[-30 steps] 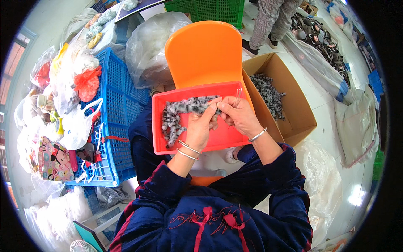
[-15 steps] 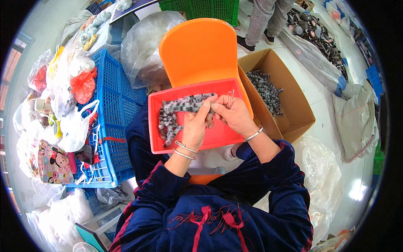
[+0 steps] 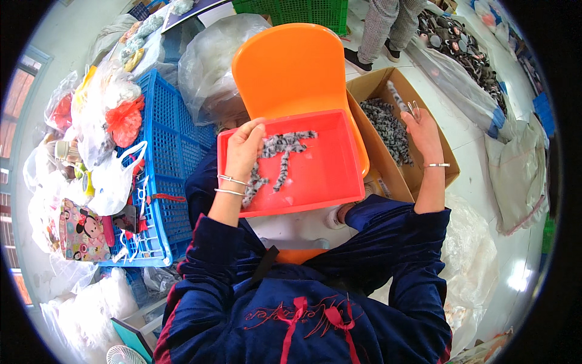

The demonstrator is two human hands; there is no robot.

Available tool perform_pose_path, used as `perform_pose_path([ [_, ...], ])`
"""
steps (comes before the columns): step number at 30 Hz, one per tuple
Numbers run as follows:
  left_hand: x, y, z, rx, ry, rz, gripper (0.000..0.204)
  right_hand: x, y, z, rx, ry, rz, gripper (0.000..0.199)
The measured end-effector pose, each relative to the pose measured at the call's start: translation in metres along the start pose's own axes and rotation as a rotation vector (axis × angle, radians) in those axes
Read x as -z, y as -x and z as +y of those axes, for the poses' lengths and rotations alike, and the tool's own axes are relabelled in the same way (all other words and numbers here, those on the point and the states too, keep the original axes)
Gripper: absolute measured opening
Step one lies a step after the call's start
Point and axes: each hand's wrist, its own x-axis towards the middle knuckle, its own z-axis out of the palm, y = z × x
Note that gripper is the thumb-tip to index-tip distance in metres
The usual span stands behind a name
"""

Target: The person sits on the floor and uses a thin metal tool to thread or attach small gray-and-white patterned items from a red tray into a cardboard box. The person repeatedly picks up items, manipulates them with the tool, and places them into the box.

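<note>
My right hand [image 3: 422,133] is over the cardboard box [image 3: 433,173], closed around a slim metal tool with looped handles [image 3: 414,109]. A grey-and-black striped plush strip [image 3: 396,95] sticks out from its fingertips. More such strips lie in a heap [image 3: 388,130] inside the box. Above the left side of the red tray [image 3: 324,188] is my left hand [image 3: 245,147], its fingers curled together. What they pinch, if anything, is hidden. Several striped plush strips [image 3: 282,144] lie in the tray beside and under that hand.
The tray rests against an orange chair [image 3: 291,67]. On the left stands a blue plastic crate [image 3: 167,194] with bags and small things on it. A person in checked trousers [image 3: 388,27] stands beyond the box. Dark plush pieces [image 3: 451,45] lie at far right.
My hands have parted. The right one has swung from the tray to the box with the tool and a strip. The left has moved left, down among the strips.
</note>
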Motion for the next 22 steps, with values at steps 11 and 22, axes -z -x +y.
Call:
perform_pose_path([
  [11,0.029,-0.002,-0.100,-0.059,-1.161,-0.358,0.026,-0.104,0.048,-0.067,0.248,-0.069,-0.644,0.030],
  [22,-0.008,0.044,-0.001,0.263,-0.055,-0.299,0.025,-0.112,0.072,-0.086,0.178,-0.625,-0.924,0.013],
])
